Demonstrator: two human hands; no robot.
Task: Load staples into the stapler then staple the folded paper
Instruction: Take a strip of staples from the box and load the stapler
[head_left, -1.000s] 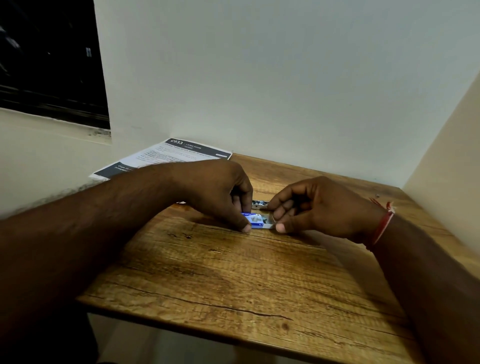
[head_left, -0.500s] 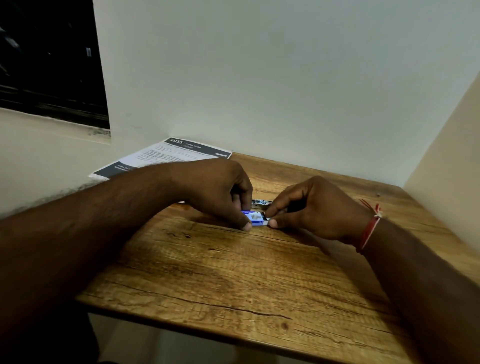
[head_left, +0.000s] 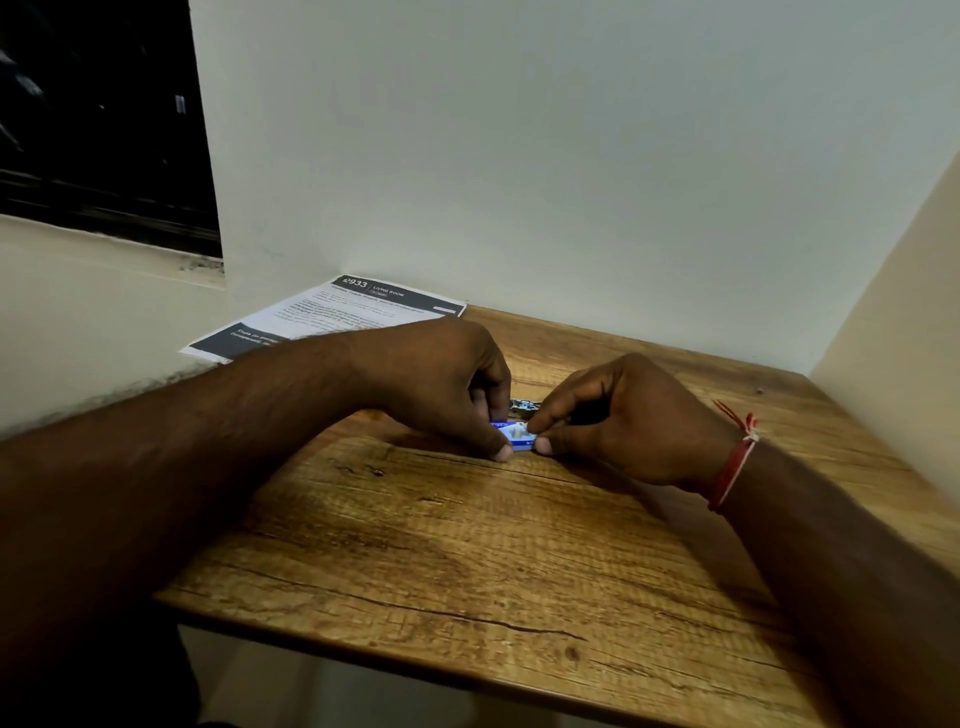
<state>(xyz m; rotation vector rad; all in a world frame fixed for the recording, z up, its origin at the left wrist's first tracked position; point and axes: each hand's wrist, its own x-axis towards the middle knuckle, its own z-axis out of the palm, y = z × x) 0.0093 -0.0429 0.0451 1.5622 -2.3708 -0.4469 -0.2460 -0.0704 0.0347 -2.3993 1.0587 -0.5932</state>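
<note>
Setting: We look down at a brown wood-grain table (head_left: 467, 545) set into a pale wall corner, our 2 bare forearms reaching in from either side.
Staple box: A small blue and white cardboard staple box (head_left: 517, 435) lies on the table near its middle, between the 2 hands.
Left hand: Our left hand (head_left: 436, 384) is curled, knuckles up, and pinches the staple box at its left end, thumb tip down on the wood.
Right hand: Our right hand (head_left: 623, 421) pinches the right end between forefinger and thumb.
Behind the box: A small dark metal object (head_left: 522, 406) shows just beyond it, mostly hidden by fingers; we cannot tell what it is.
Paper: 1 white printed sheet with dark bands (head_left: 332, 317) lies flat at the far left corner, partly hidden by our left forearm.
Wrist: A red and white thread band (head_left: 735, 457) circles our right wrist.
</note>
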